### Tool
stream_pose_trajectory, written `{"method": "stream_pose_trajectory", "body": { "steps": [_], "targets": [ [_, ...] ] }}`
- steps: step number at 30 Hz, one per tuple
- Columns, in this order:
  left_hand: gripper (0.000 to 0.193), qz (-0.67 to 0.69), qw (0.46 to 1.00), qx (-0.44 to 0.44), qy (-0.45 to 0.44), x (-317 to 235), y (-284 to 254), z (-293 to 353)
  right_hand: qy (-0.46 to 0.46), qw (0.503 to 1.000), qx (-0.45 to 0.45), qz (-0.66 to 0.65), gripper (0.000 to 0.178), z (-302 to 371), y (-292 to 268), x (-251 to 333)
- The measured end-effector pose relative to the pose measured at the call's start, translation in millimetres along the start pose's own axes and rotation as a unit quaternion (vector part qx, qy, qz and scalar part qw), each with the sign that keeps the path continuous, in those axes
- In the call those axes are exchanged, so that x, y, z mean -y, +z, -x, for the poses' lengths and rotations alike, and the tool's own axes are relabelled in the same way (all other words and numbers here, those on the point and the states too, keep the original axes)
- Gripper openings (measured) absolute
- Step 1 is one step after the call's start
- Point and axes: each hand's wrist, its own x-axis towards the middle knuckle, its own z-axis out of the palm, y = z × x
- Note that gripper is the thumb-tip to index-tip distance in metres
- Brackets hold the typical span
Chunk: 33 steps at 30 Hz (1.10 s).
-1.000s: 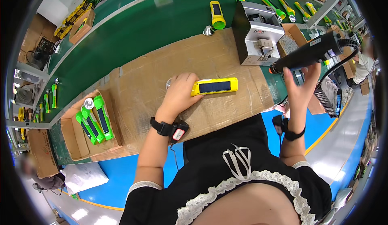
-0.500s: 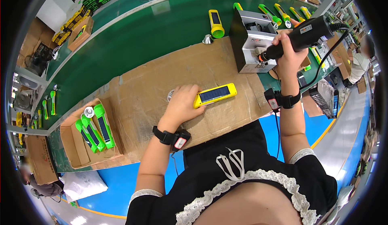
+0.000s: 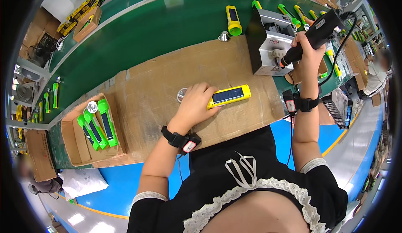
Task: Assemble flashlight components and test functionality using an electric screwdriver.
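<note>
My left hand [image 3: 196,106] is closed round the head end of a yellow solar flashlight [image 3: 229,96], which lies on the cardboard sheet [image 3: 155,80] with its dark panel facing up. Beside my left fingers sits a round clear and silver lens piece [image 3: 181,95], partly hidden by the hand. Up to the right, my right hand [image 3: 309,53] grips a black electric screwdriver [image 3: 321,31]. Its orange-ringed tip is at the front of a silver and black box-shaped screw feeder [image 3: 272,40]; whether a screw is on the bit is too small to tell.
On the left, an open cardboard box [image 3: 72,143] holds green solar flashlights. A silver reflector cup [image 3: 224,36] and a yellow flashlight [image 3: 233,20] lie left of the feeder. More flashlights line the green bench [image 3: 176,28] behind it. A black cable [image 3: 345,51] loops from the screwdriver.
The view has shifted slightly. The screwdriver tip remains at the feeder's front, and my left hand keeps its hold on the yellow flashlight.
</note>
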Motion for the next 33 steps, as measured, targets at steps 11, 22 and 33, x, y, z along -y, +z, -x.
{"method": "stream_pose_trajectory", "body": {
  "steps": [11,22,33],
  "targets": [
    [0.044,0.008,1.0,-0.015,-0.009,-3.9,11.1,-0.1,-0.013,0.98,0.056,-0.188,0.051,78.8,18.6,11.9],
    [0.046,0.01,1.0,-0.011,-0.002,-5.5,12.6,2.3,0.017,0.98,0.082,-0.178,0.046,82.1,34.9,-3.4],
    [0.046,0.012,1.0,-0.019,-0.01,0.6,15.8,4.7,0.064,0.964,0.182,-0.182,0.034,79.8,43.9,-28.3]
  ]
}}
